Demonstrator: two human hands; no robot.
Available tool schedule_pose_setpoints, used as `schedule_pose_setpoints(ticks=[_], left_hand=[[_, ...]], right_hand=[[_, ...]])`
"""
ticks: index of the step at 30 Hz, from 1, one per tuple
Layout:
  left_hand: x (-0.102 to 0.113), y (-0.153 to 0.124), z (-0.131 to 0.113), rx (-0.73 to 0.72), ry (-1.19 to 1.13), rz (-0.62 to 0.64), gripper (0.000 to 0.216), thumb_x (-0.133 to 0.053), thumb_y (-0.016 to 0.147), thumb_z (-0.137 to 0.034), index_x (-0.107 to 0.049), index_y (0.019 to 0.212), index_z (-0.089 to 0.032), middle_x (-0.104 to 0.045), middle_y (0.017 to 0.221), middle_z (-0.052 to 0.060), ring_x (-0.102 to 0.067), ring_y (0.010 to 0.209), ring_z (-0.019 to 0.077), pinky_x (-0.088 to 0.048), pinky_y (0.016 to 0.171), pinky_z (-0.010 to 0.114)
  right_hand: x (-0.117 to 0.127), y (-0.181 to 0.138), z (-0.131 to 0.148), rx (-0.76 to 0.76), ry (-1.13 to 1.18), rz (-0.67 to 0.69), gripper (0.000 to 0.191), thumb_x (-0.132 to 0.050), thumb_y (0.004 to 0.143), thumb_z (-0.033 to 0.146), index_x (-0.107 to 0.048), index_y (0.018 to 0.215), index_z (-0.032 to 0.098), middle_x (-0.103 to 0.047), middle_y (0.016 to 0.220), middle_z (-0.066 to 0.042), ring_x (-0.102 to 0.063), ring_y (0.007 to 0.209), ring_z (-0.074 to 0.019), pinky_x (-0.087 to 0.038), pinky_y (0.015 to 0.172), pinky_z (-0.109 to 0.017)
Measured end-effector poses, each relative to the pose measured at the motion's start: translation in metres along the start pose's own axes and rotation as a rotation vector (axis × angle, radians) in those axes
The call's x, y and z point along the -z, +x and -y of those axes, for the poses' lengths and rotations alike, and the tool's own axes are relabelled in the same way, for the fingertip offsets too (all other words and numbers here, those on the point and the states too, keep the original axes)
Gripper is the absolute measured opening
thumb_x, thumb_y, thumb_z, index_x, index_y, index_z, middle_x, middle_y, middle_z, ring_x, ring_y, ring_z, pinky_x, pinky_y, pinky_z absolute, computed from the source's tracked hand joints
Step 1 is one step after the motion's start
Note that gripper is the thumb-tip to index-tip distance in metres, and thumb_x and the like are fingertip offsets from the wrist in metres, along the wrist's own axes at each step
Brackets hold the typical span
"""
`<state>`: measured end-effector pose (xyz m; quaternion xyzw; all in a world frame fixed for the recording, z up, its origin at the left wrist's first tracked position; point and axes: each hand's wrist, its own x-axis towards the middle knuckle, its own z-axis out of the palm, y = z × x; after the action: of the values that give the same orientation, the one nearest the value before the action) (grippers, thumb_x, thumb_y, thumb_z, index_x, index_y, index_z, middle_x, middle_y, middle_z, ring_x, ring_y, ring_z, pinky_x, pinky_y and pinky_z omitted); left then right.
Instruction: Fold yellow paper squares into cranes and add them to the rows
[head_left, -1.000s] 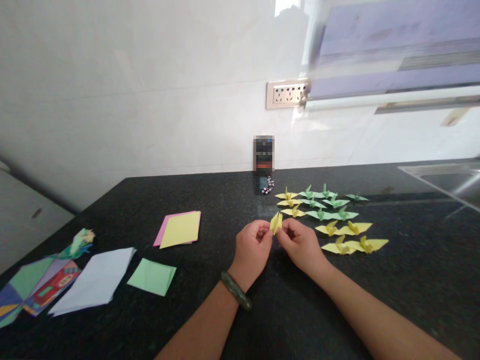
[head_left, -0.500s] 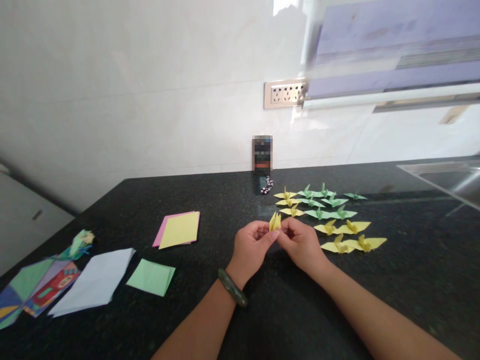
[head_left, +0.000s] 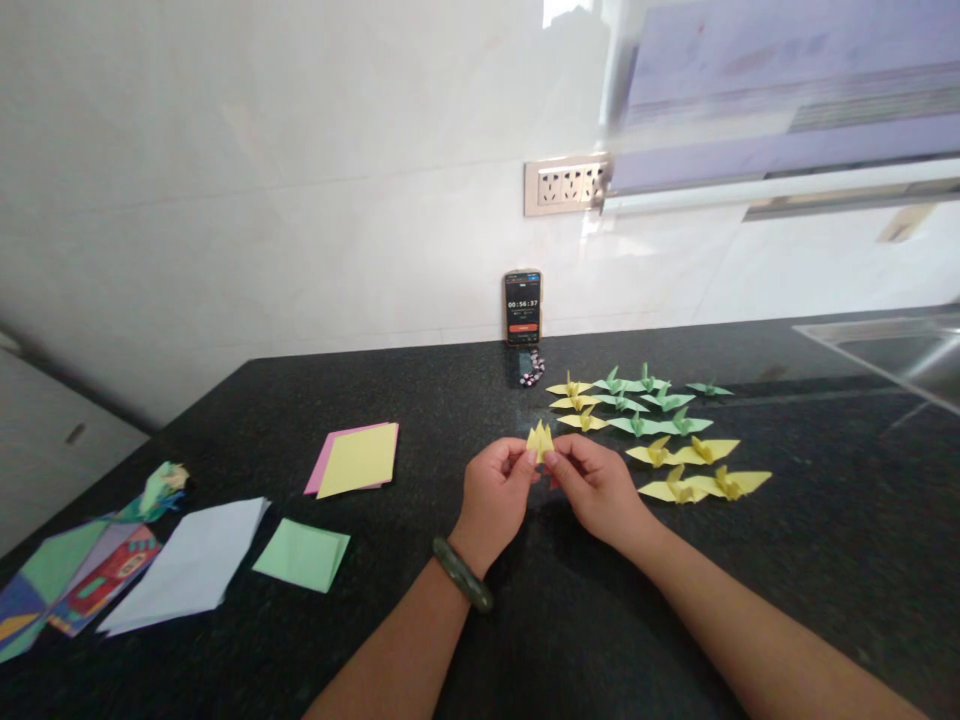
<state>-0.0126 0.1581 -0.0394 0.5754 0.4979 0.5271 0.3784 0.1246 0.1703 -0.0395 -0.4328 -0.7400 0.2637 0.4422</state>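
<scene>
Between both hands is a small folded yellow paper crane [head_left: 539,440], its pointed tips facing up and its lower part hidden by fingers. My left hand [head_left: 496,492], with a dark green bangle on the wrist, pinches its left side between thumb and fingers. On the other side my right hand [head_left: 598,486] pinches the paper the same way. Just right of the hands stand rows of finished paper cranes, with yellow cranes [head_left: 682,488] nearest and green cranes [head_left: 639,425] farther back.
Yellow paper [head_left: 360,460] lies over pink sheets on the black counter [head_left: 405,620]. Green paper [head_left: 304,553], white sheets [head_left: 187,565] and a colourful booklet [head_left: 105,580] lie at left. A phone [head_left: 523,308] leans on the wall behind a bead strap [head_left: 533,370]. A sink [head_left: 892,350] is at right.
The yellow paper has turned and its points have spread apart, showing a wider face. Both thumbs now press its front, and the left hand has shifted slightly left.
</scene>
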Motion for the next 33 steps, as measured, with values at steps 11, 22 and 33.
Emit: schedule_pose_setpoints(ticks=[11, 22, 33], left_hand=[[0.008, 0.007, -0.005, 0.072, -0.245, 0.068, 0.011, -0.069, 0.065, -0.024, -0.068, 0.071, -0.014, -0.069, 0.071, 0.003, -0.061, 0.067, 0.0134, -0.049, 0.069, 0.027], [0.005, 0.004, 0.001, 0.137, -0.435, 0.151, 0.015, -0.070, 0.066, -0.025, -0.068, 0.076, -0.014, -0.068, 0.073, 0.002, -0.059, 0.068, 0.0109, -0.049, 0.071, 0.026], [0.006, 0.005, 0.006, 0.166, -0.476, 0.144, 0.013, -0.069, 0.069, -0.023, -0.068, 0.078, -0.013, -0.068, 0.074, 0.002, -0.060, 0.068, 0.0104, -0.048, 0.069, 0.024]], right_hand=[[0.003, 0.001, 0.003, 0.179, 0.085, -0.084, 0.008, -0.052, 0.083, 0.023, -0.059, 0.080, 0.021, -0.058, 0.072, -0.002, -0.054, 0.067, -0.0147, -0.044, 0.062, -0.027], [0.003, 0.003, 0.008, 0.108, 0.277, -0.091, 0.010, -0.053, 0.082, 0.021, -0.061, 0.077, 0.020, -0.055, 0.072, -0.002, -0.054, 0.066, -0.0134, -0.046, 0.060, -0.026], [-0.006, 0.004, -0.001, -0.176, 0.562, -0.049, 0.020, -0.063, 0.074, 0.030, -0.058, 0.090, 0.019, -0.056, 0.065, 0.001, -0.054, 0.056, -0.0113, -0.045, 0.049, -0.023]])
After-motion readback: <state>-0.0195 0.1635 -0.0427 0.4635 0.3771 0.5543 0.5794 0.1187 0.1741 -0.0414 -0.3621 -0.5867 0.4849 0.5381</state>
